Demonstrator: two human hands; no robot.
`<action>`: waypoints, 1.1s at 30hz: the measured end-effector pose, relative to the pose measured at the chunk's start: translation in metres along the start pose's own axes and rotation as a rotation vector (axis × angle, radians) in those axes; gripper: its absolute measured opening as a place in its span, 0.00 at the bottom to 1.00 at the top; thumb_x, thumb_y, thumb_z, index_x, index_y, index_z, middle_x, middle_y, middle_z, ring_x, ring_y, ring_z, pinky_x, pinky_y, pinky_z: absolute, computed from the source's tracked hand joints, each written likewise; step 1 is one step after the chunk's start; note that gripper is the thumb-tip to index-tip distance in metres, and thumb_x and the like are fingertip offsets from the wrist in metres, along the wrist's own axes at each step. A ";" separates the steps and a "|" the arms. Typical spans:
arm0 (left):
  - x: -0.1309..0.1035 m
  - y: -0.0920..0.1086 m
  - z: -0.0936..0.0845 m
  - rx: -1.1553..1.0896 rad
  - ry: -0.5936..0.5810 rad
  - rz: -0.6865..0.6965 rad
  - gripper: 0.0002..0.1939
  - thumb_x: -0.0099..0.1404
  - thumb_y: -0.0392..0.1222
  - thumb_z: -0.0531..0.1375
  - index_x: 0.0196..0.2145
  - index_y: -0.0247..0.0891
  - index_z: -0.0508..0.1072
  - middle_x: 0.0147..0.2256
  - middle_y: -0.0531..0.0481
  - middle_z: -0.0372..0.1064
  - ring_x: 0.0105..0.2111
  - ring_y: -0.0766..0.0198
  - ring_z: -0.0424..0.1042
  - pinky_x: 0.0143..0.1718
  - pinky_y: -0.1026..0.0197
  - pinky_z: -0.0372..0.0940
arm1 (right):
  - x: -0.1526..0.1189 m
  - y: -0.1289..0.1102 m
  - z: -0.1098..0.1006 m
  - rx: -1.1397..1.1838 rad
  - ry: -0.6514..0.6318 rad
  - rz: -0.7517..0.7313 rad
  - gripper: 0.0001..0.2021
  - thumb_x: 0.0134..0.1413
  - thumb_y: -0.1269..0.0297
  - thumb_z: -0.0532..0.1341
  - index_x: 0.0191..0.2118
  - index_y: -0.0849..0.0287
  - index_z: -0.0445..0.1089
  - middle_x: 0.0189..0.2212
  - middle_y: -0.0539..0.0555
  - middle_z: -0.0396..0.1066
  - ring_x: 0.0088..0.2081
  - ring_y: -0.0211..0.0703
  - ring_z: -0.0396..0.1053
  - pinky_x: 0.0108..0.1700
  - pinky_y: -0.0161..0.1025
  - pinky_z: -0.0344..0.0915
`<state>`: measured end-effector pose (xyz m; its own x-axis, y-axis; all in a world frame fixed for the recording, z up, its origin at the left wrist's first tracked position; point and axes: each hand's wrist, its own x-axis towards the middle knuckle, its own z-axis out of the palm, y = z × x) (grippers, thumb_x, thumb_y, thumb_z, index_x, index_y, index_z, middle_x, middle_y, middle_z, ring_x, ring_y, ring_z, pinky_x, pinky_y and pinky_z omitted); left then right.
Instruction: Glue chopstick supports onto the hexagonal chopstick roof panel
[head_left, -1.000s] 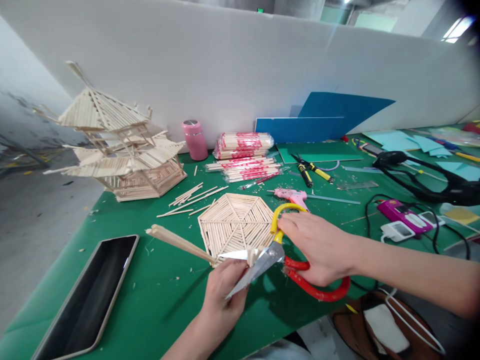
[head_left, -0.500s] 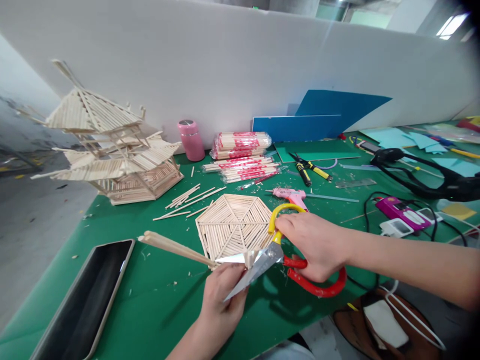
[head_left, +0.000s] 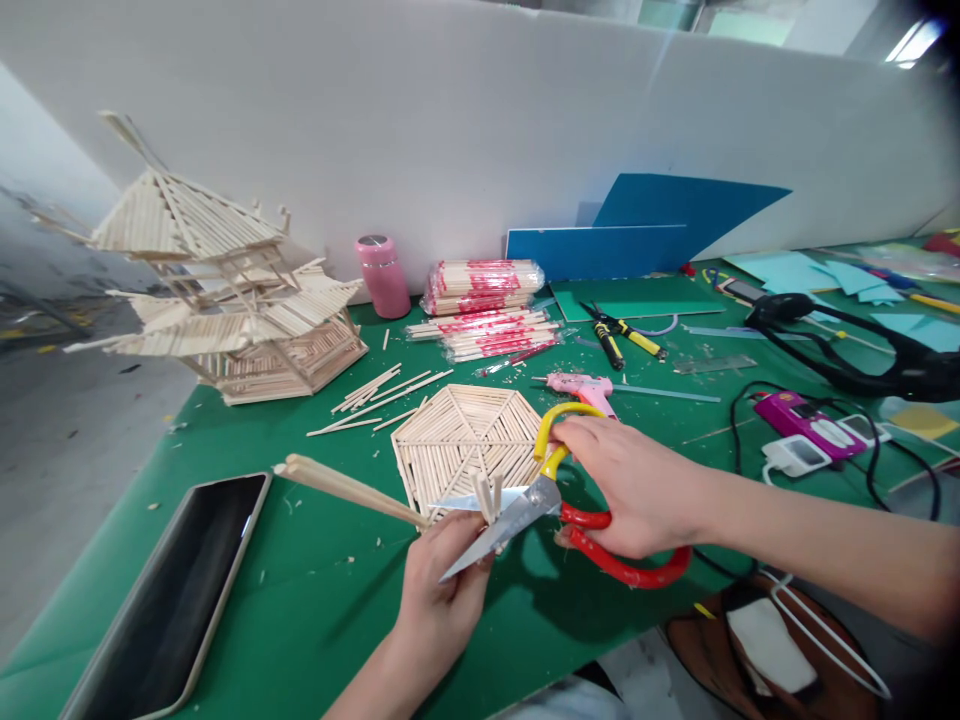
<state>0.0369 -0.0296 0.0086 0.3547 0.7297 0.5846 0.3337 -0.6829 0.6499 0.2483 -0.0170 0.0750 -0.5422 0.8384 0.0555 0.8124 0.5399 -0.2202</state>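
Observation:
My left hand (head_left: 444,580) is closed around a bundle of thin wooden sticks (head_left: 352,490) that juts out to the left, while short stick ends poke up on its right side. My right hand (head_left: 637,480) grips large scissors (head_left: 541,496) with one yellow and one red handle loop. The scissor blades are apart, with the stick ends between them and one blade crossing in front of my left fingers. Just behind the blades, an octagonal stick panel (head_left: 472,435) lies flat on the green table (head_left: 300,620).
A stick pagoda (head_left: 225,300) stands at the left, beyond a phone (head_left: 180,590). Behind are a pink bottle (head_left: 383,277), packaged sticks (head_left: 484,287), pliers (head_left: 622,335) and a pink glue gun (head_left: 577,388). A purple device (head_left: 806,425) with cables and black goggles (head_left: 840,350) lie right.
The scissor blades have shifted slightly left relative to the stick ends, which now stand spread apart. My left hand still holds the bundle.

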 end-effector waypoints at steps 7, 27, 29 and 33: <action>-0.001 -0.001 0.001 -0.019 0.017 -0.023 0.08 0.56 0.28 0.52 0.28 0.33 0.70 0.22 0.47 0.70 0.21 0.67 0.69 0.20 0.70 0.60 | -0.003 -0.003 -0.001 0.004 -0.044 0.121 0.31 0.35 0.42 0.58 0.42 0.63 0.61 0.35 0.59 0.65 0.37 0.50 0.62 0.41 0.47 0.59; -0.001 0.006 0.000 -0.100 -0.008 -0.085 0.09 0.59 0.29 0.52 0.35 0.38 0.69 0.26 0.52 0.71 0.25 0.69 0.70 0.25 0.71 0.61 | -0.036 0.014 0.003 0.052 -0.014 0.218 0.17 0.42 0.50 0.58 0.34 0.58 0.61 0.27 0.51 0.64 0.28 0.42 0.61 0.30 0.38 0.58; -0.002 0.005 0.000 -0.106 -0.023 -0.104 0.09 0.59 0.29 0.52 0.34 0.38 0.69 0.26 0.52 0.70 0.25 0.69 0.69 0.26 0.71 0.61 | -0.040 0.013 0.006 0.080 -0.028 0.253 0.15 0.43 0.51 0.58 0.31 0.57 0.59 0.25 0.49 0.62 0.26 0.40 0.60 0.27 0.36 0.57; -0.001 0.006 0.001 -0.122 -0.039 -0.123 0.08 0.59 0.29 0.52 0.32 0.37 0.70 0.25 0.52 0.70 0.25 0.69 0.69 0.26 0.71 0.61 | -0.049 0.007 0.015 0.152 -0.077 0.345 0.14 0.45 0.51 0.57 0.27 0.56 0.57 0.22 0.47 0.60 0.22 0.37 0.57 0.25 0.34 0.54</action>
<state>0.0397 -0.0348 0.0109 0.3521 0.8037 0.4797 0.2690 -0.5778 0.7706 0.2772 -0.0552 0.0565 -0.2618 0.9578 -0.1188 0.9121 0.2052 -0.3550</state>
